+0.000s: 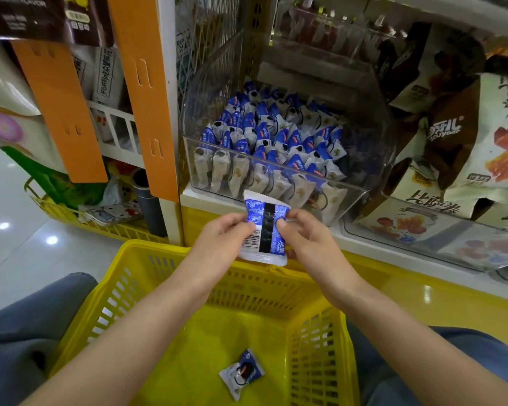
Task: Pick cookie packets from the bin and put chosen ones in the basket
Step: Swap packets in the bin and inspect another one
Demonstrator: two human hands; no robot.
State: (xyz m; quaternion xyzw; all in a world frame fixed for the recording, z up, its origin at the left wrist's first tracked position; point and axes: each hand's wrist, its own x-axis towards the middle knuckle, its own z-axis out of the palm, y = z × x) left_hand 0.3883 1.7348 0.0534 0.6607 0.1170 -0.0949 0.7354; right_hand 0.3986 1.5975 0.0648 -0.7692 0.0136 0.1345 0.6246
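Both hands hold one blue and white cookie packet (264,230) upright, its back with the barcode facing me, above the far rim of the yellow basket (147,276). My left hand (223,241) pinches its left edge and my right hand (302,235) pinches its right edge. One more cookie packet (242,373) lies on the basket floor. Just beyond the hands, a clear plastic bin (361,197) on the shelf holds several rows of the same blue and white packets (273,139).
Larger snack bags (481,148) fill the bins to the right. An orange and white shelf post (150,92) stands left of the bin. A second yellow basket (109,227) with goods sits on the floor at left. My knees flank the basket.
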